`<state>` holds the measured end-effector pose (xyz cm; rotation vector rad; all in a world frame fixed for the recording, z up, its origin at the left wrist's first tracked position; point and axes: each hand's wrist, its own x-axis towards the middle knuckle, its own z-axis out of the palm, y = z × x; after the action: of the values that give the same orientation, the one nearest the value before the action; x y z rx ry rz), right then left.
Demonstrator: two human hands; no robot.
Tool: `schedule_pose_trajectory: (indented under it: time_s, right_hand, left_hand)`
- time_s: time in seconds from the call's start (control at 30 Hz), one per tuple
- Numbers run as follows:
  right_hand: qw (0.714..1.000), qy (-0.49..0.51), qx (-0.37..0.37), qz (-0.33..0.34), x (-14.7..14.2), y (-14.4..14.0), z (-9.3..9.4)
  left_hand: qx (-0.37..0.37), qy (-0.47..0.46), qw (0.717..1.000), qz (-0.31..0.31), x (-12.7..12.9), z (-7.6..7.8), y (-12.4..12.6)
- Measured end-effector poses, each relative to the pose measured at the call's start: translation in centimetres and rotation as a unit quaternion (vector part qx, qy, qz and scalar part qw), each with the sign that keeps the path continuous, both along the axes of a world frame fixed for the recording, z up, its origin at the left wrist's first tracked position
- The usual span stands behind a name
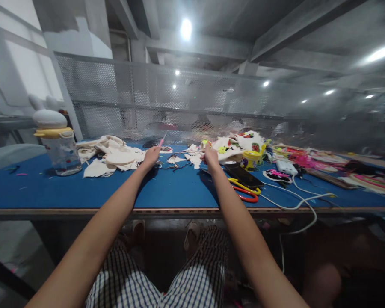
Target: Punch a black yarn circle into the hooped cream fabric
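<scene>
Pink, thin-tipped tool [161, 141] juts up from the left hand [151, 158].

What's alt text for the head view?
A person's left hand holds a slim pink tool at a blue table; the right hand is at pale cloth, its grip unclear. A clear bottle stands left, a yellow cup right.

Dim overall. Ceiling lamps [186, 29] blown out, hazy halos. Left wall [28, 55] brighter. Soft shadows beside forearms [111, 214] on bench [173, 194]; floor [167, 244] below dark. Far right smeared, pixelated patch at edge. Wide-angle stretch toward sides.
</scene>
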<state>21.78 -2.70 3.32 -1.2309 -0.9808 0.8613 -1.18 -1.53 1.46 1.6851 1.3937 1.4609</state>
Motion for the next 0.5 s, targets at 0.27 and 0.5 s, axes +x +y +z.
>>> schedule_pose_trajectory:
  time_s: [0.27, 0.5]
  right_hand:
    - [0.939, 0.018, 0.009, 0.344, -3.7, -1.0, -1.5]
    - [0.934, -0.018, -0.047, 0.355, -3.1, -1.0, -1.5]
  left_hand:
    - [0.053, 0.129, 0.973, -0.185, 4.3, -0.4, -1.9]
    - [0.13, 0.13, 0.982, -0.047, 3.1, -0.5, -1.1]
